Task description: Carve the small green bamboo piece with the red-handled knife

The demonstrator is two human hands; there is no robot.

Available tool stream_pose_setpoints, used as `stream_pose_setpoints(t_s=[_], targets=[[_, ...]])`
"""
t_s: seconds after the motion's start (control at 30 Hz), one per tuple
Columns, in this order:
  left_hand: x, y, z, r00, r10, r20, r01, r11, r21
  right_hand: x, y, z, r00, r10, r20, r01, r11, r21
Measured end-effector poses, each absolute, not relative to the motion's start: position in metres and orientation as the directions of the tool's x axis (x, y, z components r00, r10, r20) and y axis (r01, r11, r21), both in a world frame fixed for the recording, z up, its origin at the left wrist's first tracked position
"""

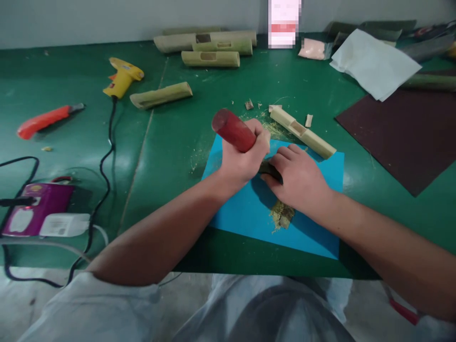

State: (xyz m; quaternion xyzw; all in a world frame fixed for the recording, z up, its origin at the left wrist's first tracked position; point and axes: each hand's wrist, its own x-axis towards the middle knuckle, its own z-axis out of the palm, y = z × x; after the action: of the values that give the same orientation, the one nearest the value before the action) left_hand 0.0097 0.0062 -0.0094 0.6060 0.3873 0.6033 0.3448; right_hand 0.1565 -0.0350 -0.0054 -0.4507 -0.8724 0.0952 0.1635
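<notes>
My left hand (245, 154) is wrapped round the thick red handle (235, 130) of a tool. Its working end is hidden below my fist. Close beside it, my right hand (301, 173) is closed over a dark, narrow piece (266, 167), possibly bamboo, mostly covered by my fingers. Both hands are above a blue sheet (245, 213). Shavings and sawdust (282, 214) lie in a small heap on the sheet below my right hand. A bamboo tube with a cut opening (318, 142) rests across the sheet's far edge.
Several bamboo tubes (212, 59) lie by the wall, another (162, 96) nearer. A yellow glue gun (124, 78) trails its cord to a purple power box (53, 202). At left is a red-handled knife (46, 121); at right, white paper (375, 64) and a dark sheet (409, 137).
</notes>
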Motion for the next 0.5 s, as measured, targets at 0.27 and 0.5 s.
stream_pose_setpoints(t_s=[0.27, 0.5], targets=[[0.0102, 0.0045, -0.009, -0.129, 0.909, 0.395, -0.021, -0.401, 0.916, 0.1579, -0.0345, -0.0059, -0.544, 0.815, 0.198, 0.752, 0.579, -0.316], [0.0118, 0.0056, -0.0062, -0.108, 0.912, 0.395, -0.007, -0.398, 0.917, 0.1566, -0.035, -0.0052, -0.527, 0.832, 0.173, 0.775, 0.554, -0.303]])
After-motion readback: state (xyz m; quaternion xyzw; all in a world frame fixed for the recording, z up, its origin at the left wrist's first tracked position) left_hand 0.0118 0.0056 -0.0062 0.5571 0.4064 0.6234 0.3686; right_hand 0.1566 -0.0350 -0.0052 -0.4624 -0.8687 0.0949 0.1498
